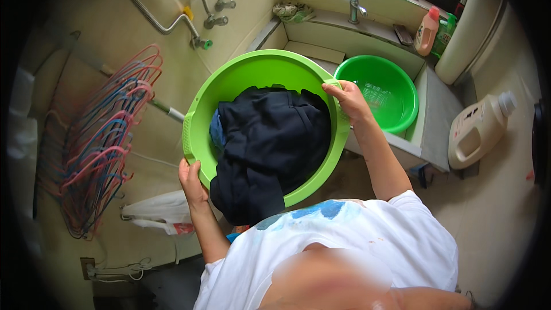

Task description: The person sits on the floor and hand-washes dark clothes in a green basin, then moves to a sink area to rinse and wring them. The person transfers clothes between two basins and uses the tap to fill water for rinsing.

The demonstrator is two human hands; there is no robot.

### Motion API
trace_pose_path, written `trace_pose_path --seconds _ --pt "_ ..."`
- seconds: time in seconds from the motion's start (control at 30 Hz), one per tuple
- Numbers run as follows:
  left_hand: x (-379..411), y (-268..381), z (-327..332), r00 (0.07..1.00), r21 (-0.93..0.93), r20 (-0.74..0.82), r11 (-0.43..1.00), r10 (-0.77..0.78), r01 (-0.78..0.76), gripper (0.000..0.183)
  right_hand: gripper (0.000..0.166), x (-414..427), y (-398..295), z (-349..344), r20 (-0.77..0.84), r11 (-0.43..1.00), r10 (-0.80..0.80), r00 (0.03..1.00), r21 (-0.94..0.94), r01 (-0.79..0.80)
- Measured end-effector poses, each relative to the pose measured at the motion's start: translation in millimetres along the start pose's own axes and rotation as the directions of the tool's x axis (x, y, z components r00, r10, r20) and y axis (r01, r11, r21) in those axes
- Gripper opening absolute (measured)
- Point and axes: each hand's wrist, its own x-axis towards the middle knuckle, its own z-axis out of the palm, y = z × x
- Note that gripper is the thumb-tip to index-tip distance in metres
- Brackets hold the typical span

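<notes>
A light green plastic basin is held up in front of my chest, tilted a little. My left hand grips its rim at the lower left. At the upper right, my right hand grips the opposite rim, with the thumb over the edge. Inside lies a heap of dark navy or black cloth, and part of it hangs over the near rim. A bit of blue fabric shows at the heap's left side. The basin's underside is hidden.
Beyond the basin stands a sink with a darker green basin and a chrome faucet. Detergent bottles stand to the right. Many-coloured hangers hang at left, near a white plastic bag.
</notes>
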Motion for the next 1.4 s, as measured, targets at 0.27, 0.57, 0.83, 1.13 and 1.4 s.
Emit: trace_pose_path --seconds 0.27,0.57,0.83,1.13,1.4 --pt "94 -16 86 0.998 0.120 0.001 0.990 -0.070 0.069 0.023 0.027 107 8 -75 -0.076 0.994 0.061 0.995 0.090 -0.054" --pt "198 -41 158 0.987 0.130 0.121 0.987 -0.106 0.090 0.020 0.028 179 18 -127 -0.289 0.987 -0.001 0.957 -0.156 -0.046" --pt "320 -111 189 0.973 0.152 0.215 0.987 -0.085 0.053 0.015 0.025 224 16 -141 -0.431 0.984 -0.131 0.893 -0.165 0.064" --pt "433 -221 229 0.990 0.324 0.137 0.946 -0.028 -0.018 0.018 0.018 320 85 -170 -0.550 0.880 -0.411 0.727 -0.449 0.158" --pt "446 -226 212 0.972 0.371 0.225 0.928 -0.067 -0.022 0.025 0.030 327 86 -170 -0.445 0.882 -0.393 0.804 -0.430 0.193"
